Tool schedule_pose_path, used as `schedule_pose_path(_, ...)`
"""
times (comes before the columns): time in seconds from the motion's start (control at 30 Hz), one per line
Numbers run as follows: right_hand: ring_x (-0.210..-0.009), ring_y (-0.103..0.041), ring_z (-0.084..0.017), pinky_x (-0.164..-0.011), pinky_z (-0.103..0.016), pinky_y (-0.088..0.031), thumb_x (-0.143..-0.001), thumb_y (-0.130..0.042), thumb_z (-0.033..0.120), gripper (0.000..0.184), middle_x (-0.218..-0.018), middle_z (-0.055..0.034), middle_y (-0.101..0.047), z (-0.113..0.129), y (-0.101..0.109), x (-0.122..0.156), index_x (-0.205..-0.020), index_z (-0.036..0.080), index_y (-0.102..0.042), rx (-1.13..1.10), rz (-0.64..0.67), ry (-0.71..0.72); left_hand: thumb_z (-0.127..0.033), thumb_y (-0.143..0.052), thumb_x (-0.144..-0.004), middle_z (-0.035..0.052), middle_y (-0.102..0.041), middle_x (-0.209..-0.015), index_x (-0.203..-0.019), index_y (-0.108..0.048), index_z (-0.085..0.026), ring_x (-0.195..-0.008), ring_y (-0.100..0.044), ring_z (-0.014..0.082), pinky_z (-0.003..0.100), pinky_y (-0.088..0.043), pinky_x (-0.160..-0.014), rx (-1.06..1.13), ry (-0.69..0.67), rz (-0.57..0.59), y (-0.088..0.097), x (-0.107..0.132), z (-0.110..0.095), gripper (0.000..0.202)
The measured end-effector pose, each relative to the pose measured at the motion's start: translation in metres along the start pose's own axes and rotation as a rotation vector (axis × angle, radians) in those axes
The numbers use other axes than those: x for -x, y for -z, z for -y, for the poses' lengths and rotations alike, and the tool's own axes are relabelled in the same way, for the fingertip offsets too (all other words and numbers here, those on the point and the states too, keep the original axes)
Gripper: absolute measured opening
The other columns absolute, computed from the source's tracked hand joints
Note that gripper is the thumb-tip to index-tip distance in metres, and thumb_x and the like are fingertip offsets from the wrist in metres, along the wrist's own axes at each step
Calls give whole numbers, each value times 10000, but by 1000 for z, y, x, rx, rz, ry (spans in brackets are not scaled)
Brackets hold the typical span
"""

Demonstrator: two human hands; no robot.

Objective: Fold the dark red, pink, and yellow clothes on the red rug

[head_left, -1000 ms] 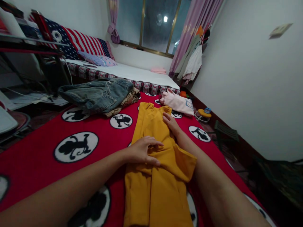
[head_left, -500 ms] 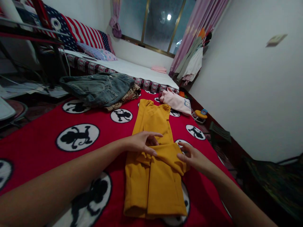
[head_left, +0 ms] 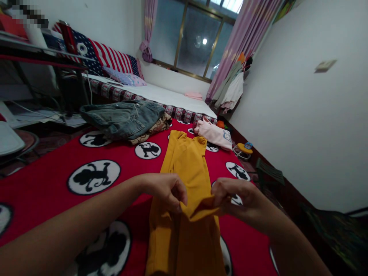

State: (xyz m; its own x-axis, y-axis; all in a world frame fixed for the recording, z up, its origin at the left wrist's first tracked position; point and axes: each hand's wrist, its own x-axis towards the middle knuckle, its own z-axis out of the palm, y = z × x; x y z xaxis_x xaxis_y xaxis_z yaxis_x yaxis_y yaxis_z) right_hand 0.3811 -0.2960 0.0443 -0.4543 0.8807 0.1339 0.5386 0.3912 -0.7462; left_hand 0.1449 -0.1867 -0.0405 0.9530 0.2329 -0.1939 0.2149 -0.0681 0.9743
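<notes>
A mustard-yellow garment (head_left: 191, 161) lies lengthwise on the red blanket, its exact kind not plain from here. My left hand (head_left: 168, 191) pinches the edge of a loose flap of it between thumb and fingers. Opposite, my right hand (head_left: 234, 193) is closed on the same flap, with the cloth bunched and sagging between both hands. This flap is lifted a little above the long lower part of the garment, which lies in shadow towards me.
Under everything spreads a red blanket (head_left: 120, 209) with black-and-white figures. Denim clothing (head_left: 123, 117) lies at its far left, a folded pink garment (head_left: 214, 132) at its far right. Beyond stand a bed (head_left: 161, 94) and a desk (head_left: 43, 57); a green stool (head_left: 268, 170) is at right.
Both hands were apart-fingered beside the flap; now they have closed on its edge and raised it. The view has tilted slightly upward.
</notes>
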Motion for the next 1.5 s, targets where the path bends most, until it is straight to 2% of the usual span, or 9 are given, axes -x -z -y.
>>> schedule_pose_path(0.07, -827, -623, -206, -745, -331, -500, -791, -634, 218, 78, -853, -36, -674, -22, -3, -23, -845, 244, -684, 55, -217, 6, -378, -799, -655, -6, -660, -712, -838, -687, -143, -636, -601, 117, 190, -469, -585, 31, 61, -118, 8, -2, 3, 319)
schedule_pose_path(0.17, -1010, -597, -246, -914, -408, -461, -756, -661, 230, 229, -1038, -65, -667, -67, -19, -50, -984, 238, -667, 214, -570, -3, -320, -696, -744, 38, -656, -825, -1070, -625, -131, -644, -628, 153, 251, -506, -575, -51, 140, -564, 17, -8, 8, 384)
schedule_pose_path(0.23, -1025, -590, -241, -933, -414, -454, -792, -630, 225, 180, -1055, -79, -655, -92, -33, -59, -970, 234, -660, 238, -599, 29, -248, -638, -774, 83, -652, -960, -1184, -570, -139, -736, -649, 188, 316, -539, -663, -281, 44, -903, 17, -12, 10, 430)
schedule_pose_path(0.3, -982, -598, -228, -898, -397, -472, -837, -584, 215, 111, -1008, -77, -654, -109, -48, -60, -915, 238, -660, 235, -541, 67, -216, -619, -791, 102, -635, -1083, -1187, -589, -170, -930, -635, 219, 369, -521, -846, -537, -155, -1050, 11, -16, 12, 399)
schedule_pose_path(0.4, -960, -593, -227, -877, -397, -474, -859, -562, 191, 121, -972, -69, -653, -118, -62, -55, -888, 247, -665, 274, -486, 91, -260, -641, -817, 90, -612, -1183, -1077, -672, -211, -1125, -562, 234, 382, -438, -1005, -734, -322, -903, -5, -21, 14, 267)
schedule_pose_path(0.53, -981, -582, -231, -887, -405, -470, -878, -555, 198, 133, -998, -70, -650, -119, -67, -52, -929, 260, -661, 277, -523, 91, -293, -715, -764, 84, -603, -1198, -971, -702, -208, -1113, -562, 250, 387, -446, -983, -859, -281, -735, -19, -27, 20, 224)
schedule_pose_path(0.9, -993, -617, -200, -917, -362, -478, -863, -591, 260, 122, -1014, -78, -669, -123, -57, -51, -864, 223, -707, 86, -505, 59, -262, -611, -870, 95, -612, -1140, -1012, -703, -187, -1094, -567, 193, 329, -428, -989, -697, -442, -667, 11, -23, 35, 185)
schedule_pose_path(1.3, -967, -608, -197, -848, -332, -486, -806, -643, 282, 112, -1003, -73, -651, -123, -46, -49, -870, 209, -697, 87, -547, 79, -268, -676, -824, 95, -630, -1084, -942, -729, -175, -1035, -606, 194, 322, -456, -959, -608, -468, -676, 19, -31, 42, 160)
schedule_pose_path(1.5, -698, -584, -152, -663, -277, -469, -781, -640, 317, 140, -774, -20, -650, -122, -30, -25, -817, 182, -645, -11, -583, -148, -120, -580, -829, 87, -618, -1070, -921, -689, -172, -1035, -592, 193, 329, -471, -930, -703, -569, -940, 8, -10, 35, 152)
